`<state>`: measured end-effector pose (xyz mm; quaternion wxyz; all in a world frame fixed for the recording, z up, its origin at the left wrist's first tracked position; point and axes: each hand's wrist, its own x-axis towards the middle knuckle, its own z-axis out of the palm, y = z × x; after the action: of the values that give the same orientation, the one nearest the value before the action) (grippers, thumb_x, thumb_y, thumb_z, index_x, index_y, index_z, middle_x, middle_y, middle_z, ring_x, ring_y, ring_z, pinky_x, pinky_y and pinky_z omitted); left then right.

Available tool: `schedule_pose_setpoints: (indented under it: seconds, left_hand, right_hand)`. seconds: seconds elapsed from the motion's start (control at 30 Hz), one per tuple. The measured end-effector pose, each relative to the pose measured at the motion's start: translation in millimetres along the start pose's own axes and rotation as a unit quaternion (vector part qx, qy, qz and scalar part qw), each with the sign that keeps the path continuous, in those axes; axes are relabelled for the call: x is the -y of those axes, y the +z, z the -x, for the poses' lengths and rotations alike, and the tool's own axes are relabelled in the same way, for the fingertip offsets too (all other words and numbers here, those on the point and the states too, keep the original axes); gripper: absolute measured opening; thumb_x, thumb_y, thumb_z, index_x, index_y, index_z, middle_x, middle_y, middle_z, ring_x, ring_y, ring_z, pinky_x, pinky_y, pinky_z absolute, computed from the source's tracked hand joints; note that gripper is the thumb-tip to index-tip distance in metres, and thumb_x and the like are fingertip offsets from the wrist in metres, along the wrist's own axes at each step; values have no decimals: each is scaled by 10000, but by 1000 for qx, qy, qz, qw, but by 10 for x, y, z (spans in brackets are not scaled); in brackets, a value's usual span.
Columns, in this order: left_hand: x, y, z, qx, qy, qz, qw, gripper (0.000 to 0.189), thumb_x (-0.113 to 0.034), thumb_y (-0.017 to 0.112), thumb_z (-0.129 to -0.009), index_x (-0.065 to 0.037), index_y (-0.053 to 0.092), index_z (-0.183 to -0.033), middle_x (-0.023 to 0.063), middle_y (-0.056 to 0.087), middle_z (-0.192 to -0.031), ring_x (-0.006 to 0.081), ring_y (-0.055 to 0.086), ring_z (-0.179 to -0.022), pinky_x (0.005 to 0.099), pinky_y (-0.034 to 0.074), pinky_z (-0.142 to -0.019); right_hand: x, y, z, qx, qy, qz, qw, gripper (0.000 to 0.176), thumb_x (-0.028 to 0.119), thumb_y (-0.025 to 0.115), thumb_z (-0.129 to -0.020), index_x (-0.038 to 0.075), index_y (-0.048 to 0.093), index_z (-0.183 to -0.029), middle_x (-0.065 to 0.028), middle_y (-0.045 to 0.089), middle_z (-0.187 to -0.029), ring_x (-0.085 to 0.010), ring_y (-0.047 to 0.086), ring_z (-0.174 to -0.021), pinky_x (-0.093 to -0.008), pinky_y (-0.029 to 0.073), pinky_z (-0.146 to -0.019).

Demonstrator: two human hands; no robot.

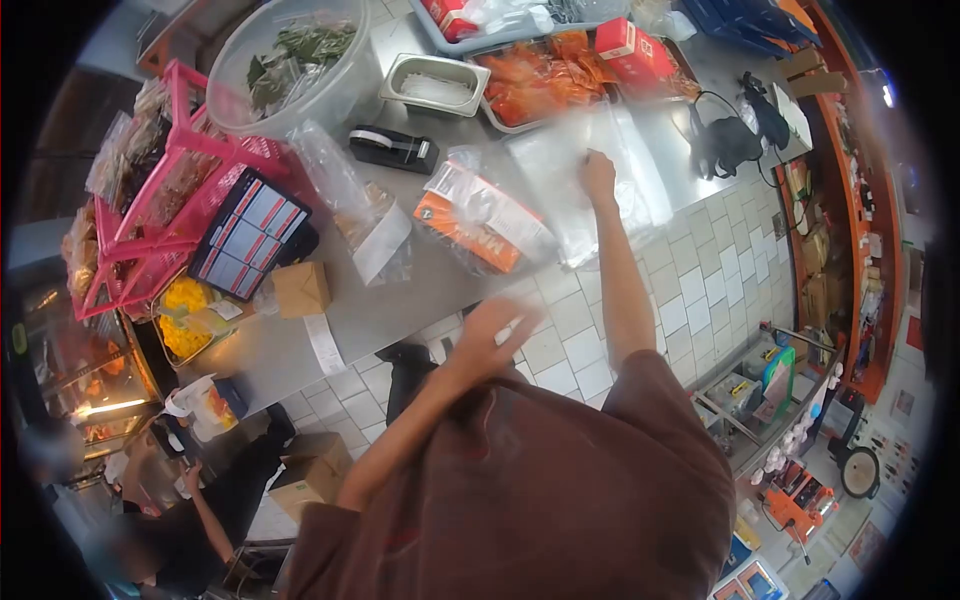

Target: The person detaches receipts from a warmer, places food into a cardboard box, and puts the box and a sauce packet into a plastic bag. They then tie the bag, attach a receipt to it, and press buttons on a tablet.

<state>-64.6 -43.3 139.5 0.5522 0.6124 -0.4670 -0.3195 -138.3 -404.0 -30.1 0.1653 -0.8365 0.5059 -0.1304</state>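
The two hands are apart. The right hand [600, 178], at the end of an extended arm, has its fingers drawn in over a spread of clear plastic bags [560, 180] and appears to touch them; whether a layer is pinched cannot be told. The left hand [490, 335] is raised nearer the body, short of the table edge, with fingers extended and partly spread; nothing is seen in it. The left fingers are blurred by motion, and the right fingertips are indistinct against the plastic. The clear plastic bags lie at the near edge of the metal table [420, 295], to the right of an orange-and-white package [480, 225] whose lettering is only partly legible. The round clear tub [365, 75] is cut off at the upper margin of the view. Also on the table are a black tape dispenser [395, 150], a small metal pan [435, 112], a red box [630, 50] beside orange-coloured food [550, 80], and a dark panel with pale labels [250, 235] in front of pink baskets [265, 160]. The floor is laid with pale tiles [690, 260]; orange shelving [850, 200] stands at right. At lower left is another person [180, 540], in dark clothing, near an open cardboard box [310, 475].
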Motion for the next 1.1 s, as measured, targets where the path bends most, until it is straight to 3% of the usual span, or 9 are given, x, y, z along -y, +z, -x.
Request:
schedule_pose_setpoints:
  seconds: [0.07,0.17,0.4,0.47,0.57,0.73,0.93,1.0,1.1]
  left_hand:
    - [57,548,-816,-35,21,15,999,191,-20,593,-909,1,649,-1090,164,663,-1013,294,651,-955,346,489,-848]
    - [805,1155,-2006,-53,116,-317,940,608,-54,616,-871,-27,380,-1430,185,426,-1470,319,406,-1379,472,374,-1063]
    - [1364,1259,-2491,45,-89,-308,946,1094,-108,755,-746,-41,36,-1568,184,224,-1601,297,253,-1478,507,349,-1070]
    - [1618,1381,-2433,-38,-68,-323,943,1296,-102,877,-614,-31,-6,-1560,226,226,-1589,349,277,-1460,556,335,-1082]
    - [1220,1213,-2364,18,-103,-412,905,1186,-89,818,-680,-50,32,-1567,181,194,-1613,307,231,-1487,561,312,-1111]
    - [1109,1070,-2338,72,-134,-434,888,1196,-167,837,-699,-63,22,-1568,170,175,-1621,309,186,-1502,601,274,-1125]
    - [1268,1215,-2460,32,-174,-392,903,1289,-359,876,-656,-48,16,-1564,147,169,-1626,291,127,-1517,611,252,-1132]
    - [1417,1345,-2423,13,-175,-391,904,1300,-397,872,-652,-42,14,-1562,141,169,-1626,291,119,-1519,614,249,-1132]
    - [1873,1533,-2405,-5,-185,-436,881,1269,-517,813,-690,-47,26,-1568,163,154,-1628,315,136,-1512,595,229,-1146]
  right_hand:
    - [-39,-61,111,-7,-14,-65,998,159,168,605,-823,29,669,-864,-226,684,-896,-432,651,-890,-496,506,-776]
    - [-71,-250,275,33,-46,-190,980,210,195,605,-878,-2,668,-911,-221,687,-886,-348,681,-842,-430,504,-739]
    - [-299,-70,241,-6,88,-418,904,209,176,642,-867,36,725,-998,-172,705,-886,-260,679,-862,-352,503,-793]
    - [-381,138,241,17,-38,-318,947,233,177,664,-822,53,725,-1010,-142,689,-975,-299,633,-957,-389,485,-878]
    - [-263,282,140,4,-65,-132,989,265,216,729,-755,74,726,-980,-115,614,-1131,-353,512,-1119,-440,422,-964]
    - [75,80,112,13,27,-34,999,286,232,786,-723,20,692,-890,-145,639,-1036,-354,558,-1030,-468,453,-859]
    - [-251,-14,147,-28,-68,-304,950,231,180,713,-803,-27,672,-898,-172,639,-832,-357,601,-819,-417,480,-766]
    - [-212,-263,244,117,133,-504,845,199,162,667,-858,-27,667,-923,-148,647,-876,-322,606,-845,-376,474,-778]
    - [-162,-466,443,0,1,-384,923,169,148,618,-919,-19,646,-920,-107,627,-855,-264,596,-823,-352,464,-776]
